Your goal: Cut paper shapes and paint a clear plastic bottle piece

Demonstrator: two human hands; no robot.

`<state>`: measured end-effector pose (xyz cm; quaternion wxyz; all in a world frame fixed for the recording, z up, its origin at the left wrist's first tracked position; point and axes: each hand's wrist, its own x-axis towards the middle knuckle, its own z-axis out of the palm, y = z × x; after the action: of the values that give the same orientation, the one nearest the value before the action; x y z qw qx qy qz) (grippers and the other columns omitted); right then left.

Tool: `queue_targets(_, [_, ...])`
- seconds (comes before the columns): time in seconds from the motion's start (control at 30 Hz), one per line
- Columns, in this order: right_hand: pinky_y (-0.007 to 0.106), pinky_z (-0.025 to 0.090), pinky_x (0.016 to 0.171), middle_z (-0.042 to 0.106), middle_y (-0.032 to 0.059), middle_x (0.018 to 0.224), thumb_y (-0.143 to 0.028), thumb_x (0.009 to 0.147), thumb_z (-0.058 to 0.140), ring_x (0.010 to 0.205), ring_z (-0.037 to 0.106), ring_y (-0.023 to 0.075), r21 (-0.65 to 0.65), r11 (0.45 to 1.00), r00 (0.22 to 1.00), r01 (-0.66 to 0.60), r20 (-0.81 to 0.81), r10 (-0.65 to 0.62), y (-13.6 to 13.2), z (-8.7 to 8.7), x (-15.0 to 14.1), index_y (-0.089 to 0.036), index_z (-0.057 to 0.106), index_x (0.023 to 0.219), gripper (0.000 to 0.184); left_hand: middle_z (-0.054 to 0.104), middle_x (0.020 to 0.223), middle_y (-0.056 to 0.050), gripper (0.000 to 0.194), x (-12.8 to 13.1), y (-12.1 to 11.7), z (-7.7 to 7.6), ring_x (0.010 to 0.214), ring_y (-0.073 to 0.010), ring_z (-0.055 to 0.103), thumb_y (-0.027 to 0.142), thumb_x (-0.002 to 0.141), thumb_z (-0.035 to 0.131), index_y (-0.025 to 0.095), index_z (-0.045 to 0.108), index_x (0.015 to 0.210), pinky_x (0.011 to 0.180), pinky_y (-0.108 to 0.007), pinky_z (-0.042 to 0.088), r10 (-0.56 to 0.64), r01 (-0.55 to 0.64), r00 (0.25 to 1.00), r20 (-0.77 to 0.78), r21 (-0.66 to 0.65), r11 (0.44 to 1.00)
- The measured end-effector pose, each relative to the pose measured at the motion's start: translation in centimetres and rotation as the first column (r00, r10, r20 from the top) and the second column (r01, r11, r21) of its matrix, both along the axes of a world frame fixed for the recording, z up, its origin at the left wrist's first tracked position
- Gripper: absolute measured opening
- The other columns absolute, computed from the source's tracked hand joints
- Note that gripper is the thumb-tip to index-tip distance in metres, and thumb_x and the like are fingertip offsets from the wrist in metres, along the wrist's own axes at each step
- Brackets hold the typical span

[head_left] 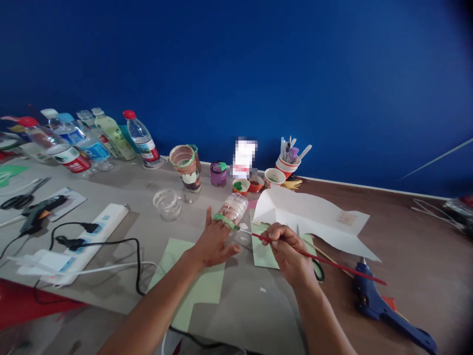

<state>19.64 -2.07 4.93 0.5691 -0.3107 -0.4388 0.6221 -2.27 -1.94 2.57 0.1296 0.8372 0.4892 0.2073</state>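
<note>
A cut clear plastic bottle (234,207) lies tilted, with green paint round its near rim and brownish colour on its side. My left hand (214,244) holds it at that rim; some fingers are hidden in or behind it, while the thumb sticks out to the right. Pinched in my right hand (286,249) is a thin red-handled paintbrush (340,266). Its bristle tip touches the green rim. Just beyond the bottle stand a small cup of green paint (241,186) and a cup of reddish-brown paint (255,184).
Farther back are a painted cup (185,167), a purple jar (218,174) and a paper cup of utensils (290,160). White paper (314,209) and a blue glue gun (377,298) lie right. A power strip (99,231) and several bottles (142,140) occupy the left.
</note>
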Motion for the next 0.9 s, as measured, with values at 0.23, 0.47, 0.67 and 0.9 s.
queue_targets(0.23, [0.031,0.043,0.069,0.055,-0.0006,0.075,-0.014,0.073,0.064,0.071,0.055,0.0159,0.018,1.0,1.0,0.007,0.001,-0.007,0.07,-0.17,-0.15,-0.022,0.063,0.073,0.008,0.047,0.148,-0.016,0.092,-0.05,-0.05,-0.06,0.148,-0.0336,0.024,0.078,0.085,0.004,0.021,0.025,0.154,0.116,-0.062,-0.014,-0.021,0.02,0.999,0.037,0.008,1.0])
queue_targets(0.47, [0.031,0.044,0.067,0.055,-0.0002,0.076,-0.016,0.072,0.065,0.069,0.056,0.0158,0.014,1.0,0.999,0.027,-0.032,-0.026,0.09,-0.05,-0.04,-0.022,0.063,0.071,0.006,0.038,0.155,-0.016,0.092,-0.05,-0.08,0.06,0.148,-0.0354,0.023,0.078,0.086,0.005,0.02,0.02,0.155,0.116,-0.065,-0.01,-0.031,0.03,0.999,0.037,0.015,0.999])
queue_targets(0.67, [0.031,0.044,0.068,0.055,-0.0009,0.075,-0.014,0.072,0.063,0.069,0.055,0.0157,0.026,0.999,1.0,0.02,0.015,-0.02,0.13,-0.06,0.11,-0.022,0.062,0.071,0.008,0.049,0.145,-0.013,0.084,-0.12,-0.12,0.36,0.142,-0.0351,0.031,0.073,0.089,0.006,0.023,0.024,0.155,0.118,-0.062,0.001,0.009,-0.008,0.999,0.035,-0.024,1.0])
queue_targets(0.9, [0.031,0.043,0.07,0.055,-0.0014,0.075,-0.012,0.073,0.062,0.071,0.055,0.0153,0.047,0.999,1.0,0.006,0.026,-0.007,0.01,-0.17,0.01,-0.023,0.062,0.073,0.011,0.041,0.152,-0.015,0.093,0.05,-0.25,0.49,0.142,-0.0357,0.031,0.076,0.085,-0.003,0.021,0.029,0.153,0.118,-0.063,-0.002,0.002,0.001,0.997,0.076,-0.045,0.999])
